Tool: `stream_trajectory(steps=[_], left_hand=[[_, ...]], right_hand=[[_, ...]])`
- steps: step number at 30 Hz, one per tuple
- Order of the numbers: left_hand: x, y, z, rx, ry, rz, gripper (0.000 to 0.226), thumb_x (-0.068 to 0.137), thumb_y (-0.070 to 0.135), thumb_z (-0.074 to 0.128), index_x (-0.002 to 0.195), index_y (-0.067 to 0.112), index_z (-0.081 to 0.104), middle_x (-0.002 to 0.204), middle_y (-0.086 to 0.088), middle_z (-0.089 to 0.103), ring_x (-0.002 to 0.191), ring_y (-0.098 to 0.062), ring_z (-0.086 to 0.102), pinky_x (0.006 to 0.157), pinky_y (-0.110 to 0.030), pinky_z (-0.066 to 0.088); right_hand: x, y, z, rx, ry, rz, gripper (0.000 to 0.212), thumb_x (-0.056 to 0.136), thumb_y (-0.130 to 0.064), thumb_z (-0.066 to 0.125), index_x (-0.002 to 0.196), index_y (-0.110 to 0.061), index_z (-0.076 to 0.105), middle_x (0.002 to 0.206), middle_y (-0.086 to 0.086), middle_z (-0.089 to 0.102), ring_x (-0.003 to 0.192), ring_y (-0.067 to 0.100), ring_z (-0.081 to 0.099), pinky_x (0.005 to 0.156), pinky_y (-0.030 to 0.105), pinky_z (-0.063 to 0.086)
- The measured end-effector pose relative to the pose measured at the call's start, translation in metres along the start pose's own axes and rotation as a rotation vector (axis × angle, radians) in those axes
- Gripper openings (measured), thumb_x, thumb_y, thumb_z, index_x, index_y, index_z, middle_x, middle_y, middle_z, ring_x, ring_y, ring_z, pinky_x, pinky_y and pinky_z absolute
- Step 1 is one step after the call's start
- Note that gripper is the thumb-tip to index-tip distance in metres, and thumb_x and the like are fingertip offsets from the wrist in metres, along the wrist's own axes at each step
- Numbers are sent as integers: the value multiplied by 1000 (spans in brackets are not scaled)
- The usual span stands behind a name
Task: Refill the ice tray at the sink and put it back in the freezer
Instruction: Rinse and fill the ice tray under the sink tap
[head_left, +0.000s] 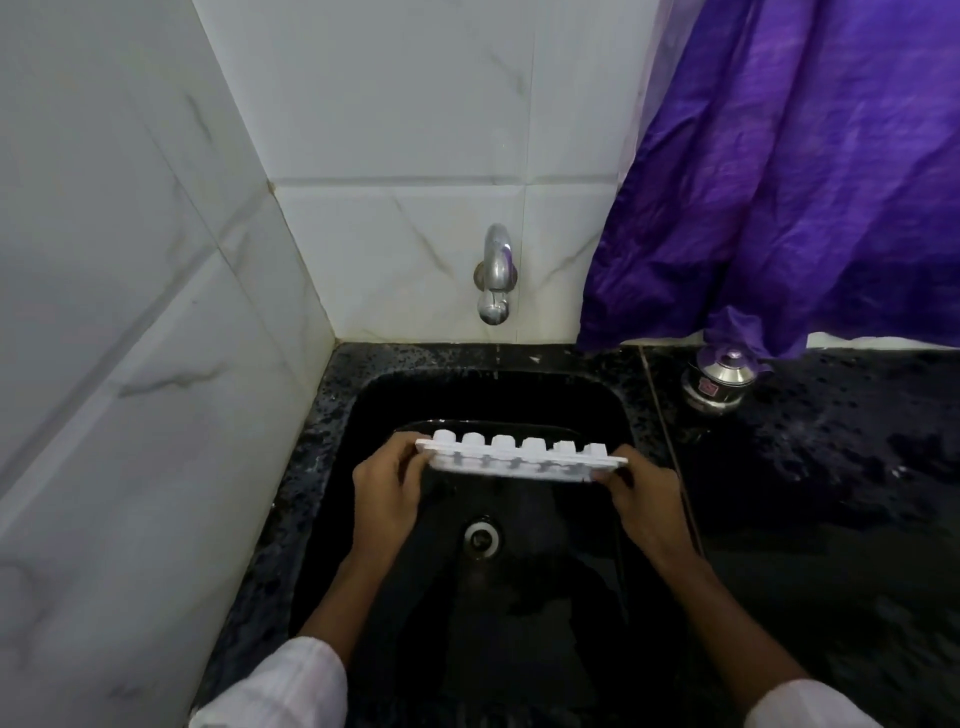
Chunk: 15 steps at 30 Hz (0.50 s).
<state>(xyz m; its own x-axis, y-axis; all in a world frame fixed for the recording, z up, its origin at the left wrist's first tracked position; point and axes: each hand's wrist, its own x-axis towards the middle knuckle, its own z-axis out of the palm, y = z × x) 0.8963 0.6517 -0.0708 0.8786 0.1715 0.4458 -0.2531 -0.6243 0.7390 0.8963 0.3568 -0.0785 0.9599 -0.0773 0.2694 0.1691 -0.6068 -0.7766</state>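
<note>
I hold a white ice tray (519, 457) over the black sink (618, 410), one hand at each end. My left hand (387, 491) grips its left end and my right hand (644, 499) grips its right end. The tray is tipped on its long edge, so the rounded undersides of its cells point up and away from me, and its open side is hidden. A chrome tap (495, 275) juts from the tiled wall above the sink's back rim. No water stream shows. The sink drain (482, 538) lies below the tray.
White marble-look tiles (130, 312) close in the left side and the back. A purple curtain (805, 182) hangs at the right, down to the black speckled counter (831, 493). A small steel lidded pot (719, 382) stands on that counter by the curtain's hem.
</note>
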Motion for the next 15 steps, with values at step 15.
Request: stream_trajectory(steps=[15], left_hand=[[-45, 11, -8, 80, 2, -99, 22, 95, 16, 60, 107, 34, 64, 95, 23, 67, 89, 7, 65, 78, -8, 47]], right_hand=[[-12, 8, -5, 33, 21, -22, 14, 91, -16, 69, 81, -11, 61, 65, -1, 63, 61, 7, 60, 56, 10, 38]])
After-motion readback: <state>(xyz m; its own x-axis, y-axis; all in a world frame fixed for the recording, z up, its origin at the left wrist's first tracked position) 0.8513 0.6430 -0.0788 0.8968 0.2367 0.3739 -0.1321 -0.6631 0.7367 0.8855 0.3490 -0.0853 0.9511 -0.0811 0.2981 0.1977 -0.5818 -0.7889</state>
